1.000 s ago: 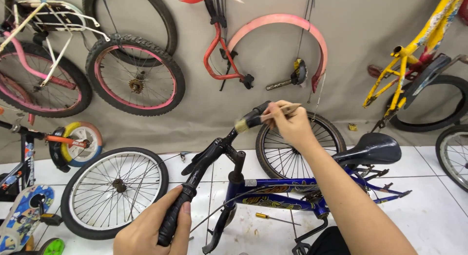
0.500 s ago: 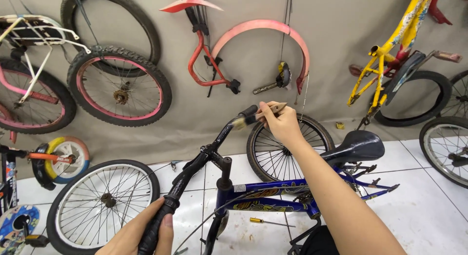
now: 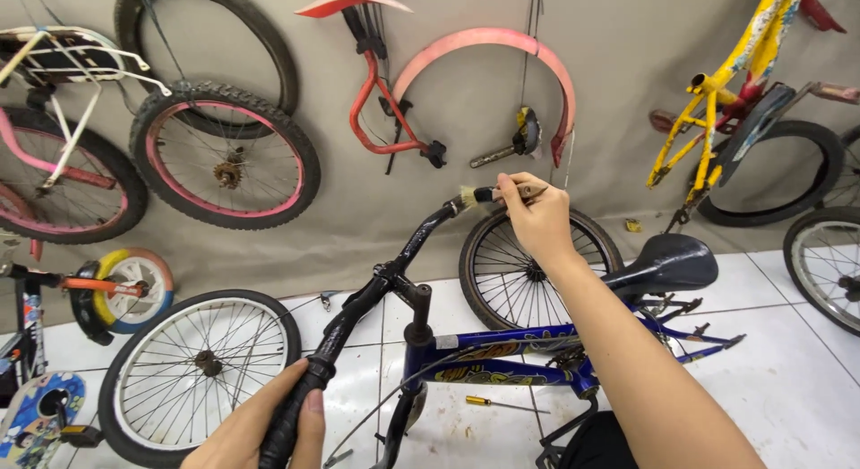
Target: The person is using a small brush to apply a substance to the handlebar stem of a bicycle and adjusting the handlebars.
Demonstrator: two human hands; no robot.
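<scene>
Handlebar [image 3: 376, 285] of the blue bicycle frame [image 3: 488, 361] runs from the lower left up to its far end, near the middle of the view. Compared with a second ago, the small brush [image 3: 479, 195] is in the same place, its bristles touching that far end, so the brushing goes on there. The right hand [image 3: 536, 220] closes its grip around the brush handle. The left hand [image 3: 260, 429] wraps the near black handle of the handlebar and steadies it.
</scene>
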